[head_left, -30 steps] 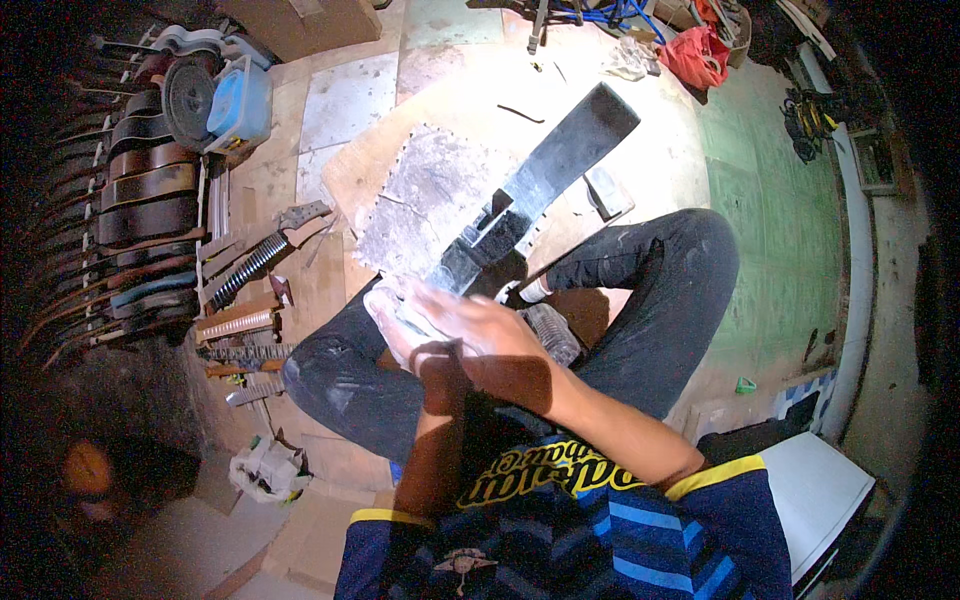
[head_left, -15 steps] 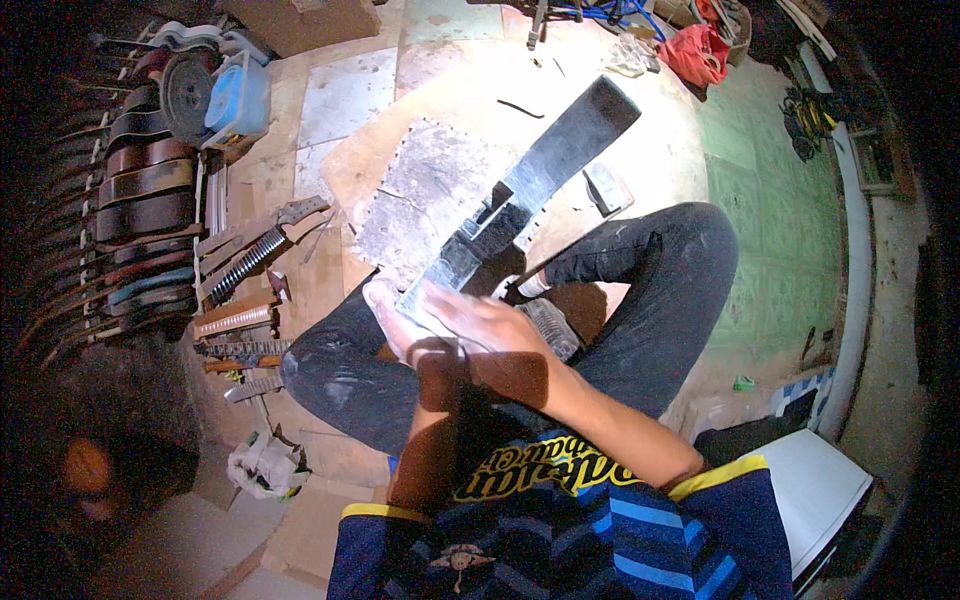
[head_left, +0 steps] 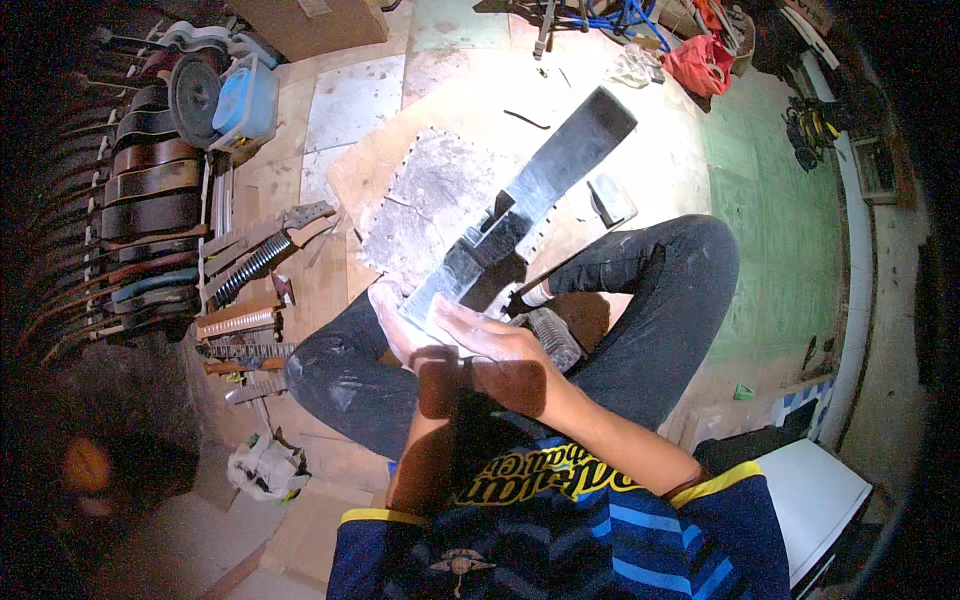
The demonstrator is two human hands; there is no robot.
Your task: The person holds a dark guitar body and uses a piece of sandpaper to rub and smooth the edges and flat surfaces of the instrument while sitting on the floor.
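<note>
On the lit floor point(head_left: 750, 270), between two bent legs point(head_left: 340, 365), a long dark slotted bar point(head_left: 560, 150) slants away from the body, what supports its far end being unclear. Held only near one end, it could dip or swing if the hold slackens, perhaps scraping the dusty grey sheet point(head_left: 420, 210) beside it. The left hand point(head_left: 395, 320), half curled, cups the bar's near end; the right hand point(head_left: 490, 335) lies over it, fingers together, whether gripping or merely resting I cannot tell. Pale dust on the fingers could make them slip.
</note>
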